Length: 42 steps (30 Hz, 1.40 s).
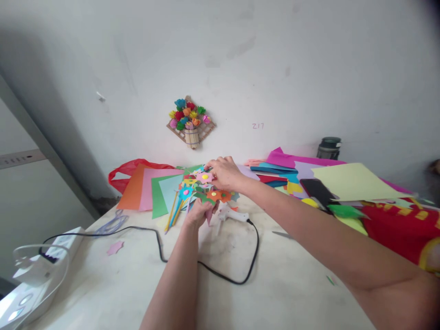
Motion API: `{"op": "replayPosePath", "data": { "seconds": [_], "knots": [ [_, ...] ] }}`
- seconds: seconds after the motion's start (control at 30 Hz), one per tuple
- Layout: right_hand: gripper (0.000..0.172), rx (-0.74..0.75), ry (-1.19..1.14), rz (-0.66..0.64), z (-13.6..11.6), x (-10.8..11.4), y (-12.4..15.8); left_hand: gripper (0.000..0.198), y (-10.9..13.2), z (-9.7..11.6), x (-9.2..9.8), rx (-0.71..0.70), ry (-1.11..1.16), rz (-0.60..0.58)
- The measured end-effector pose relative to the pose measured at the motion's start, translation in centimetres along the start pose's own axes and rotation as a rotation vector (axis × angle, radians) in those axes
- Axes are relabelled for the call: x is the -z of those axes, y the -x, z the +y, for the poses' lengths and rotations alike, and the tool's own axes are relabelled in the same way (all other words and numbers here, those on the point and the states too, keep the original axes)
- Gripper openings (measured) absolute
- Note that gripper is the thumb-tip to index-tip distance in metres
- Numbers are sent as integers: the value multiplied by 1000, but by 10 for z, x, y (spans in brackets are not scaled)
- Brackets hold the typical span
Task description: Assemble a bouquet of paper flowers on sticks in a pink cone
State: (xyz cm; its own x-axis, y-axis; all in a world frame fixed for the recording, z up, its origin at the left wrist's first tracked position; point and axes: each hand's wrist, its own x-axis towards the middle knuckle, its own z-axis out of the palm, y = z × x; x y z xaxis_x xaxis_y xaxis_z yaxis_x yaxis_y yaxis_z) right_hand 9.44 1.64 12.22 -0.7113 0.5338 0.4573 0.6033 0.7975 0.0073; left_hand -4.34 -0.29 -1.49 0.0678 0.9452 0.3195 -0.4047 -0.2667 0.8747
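Across the middle of the head view, a paper flower bouquet sits between the two hands, above a pale, smudged surface. Its flat cut-paper blooms have pointed or scalloped petals, some with small rounded centres. The left hand is clamped on the bouquet's base from below, by a pink piece tapering to a point. The right hand lies just above it, fingers curled against the upper blooms on the right side; whether it pinches one I cannot tell. At least three blooms face forward with bright centres: one pink, one blue, one orange; the others overlap too much to count.

One white plastic glue gun rests just right of the left hand, its smooth black cord looping over the surface. Left of the bouquet, at least four flat paper sheets fan out in orange, pink, green and pale blue, before a crinkled red plastic bag. One pink paper cutout lies alone, near a white power strip. To the right are one glossy black phone and one pale yellow sheet.
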Motion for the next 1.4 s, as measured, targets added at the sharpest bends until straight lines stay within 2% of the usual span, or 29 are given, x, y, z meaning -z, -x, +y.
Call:
{"op": "replayPosePath", "data": {
  "seconds": [0.2,0.33,0.53,0.8,1.13,1.3,1.4],
  "knots": [
    [38,-42,-36,18,-2,0,2,48,-1,-1,0,-17,-27,0],
    [38,-55,-54,3,-3,-1,1,44,-2,-2,1,-34,-43,-34],
    [41,-68,-38,-15,-3,-2,0,47,-1,-1,-1,-16,-45,0],
    [50,-93,-69,-60,-8,3,4,45,-1,0,-1,-11,-57,-21],
    [47,-60,-43,-37,-6,-1,4,45,-1,1,-2,14,-70,25],
    [21,-12,-19,-29,-1,-2,4,44,0,2,-2,27,-81,34],
    [13,11,-28,-8,1,-4,2,45,0,2,-3,25,-68,24]
  ]
}}
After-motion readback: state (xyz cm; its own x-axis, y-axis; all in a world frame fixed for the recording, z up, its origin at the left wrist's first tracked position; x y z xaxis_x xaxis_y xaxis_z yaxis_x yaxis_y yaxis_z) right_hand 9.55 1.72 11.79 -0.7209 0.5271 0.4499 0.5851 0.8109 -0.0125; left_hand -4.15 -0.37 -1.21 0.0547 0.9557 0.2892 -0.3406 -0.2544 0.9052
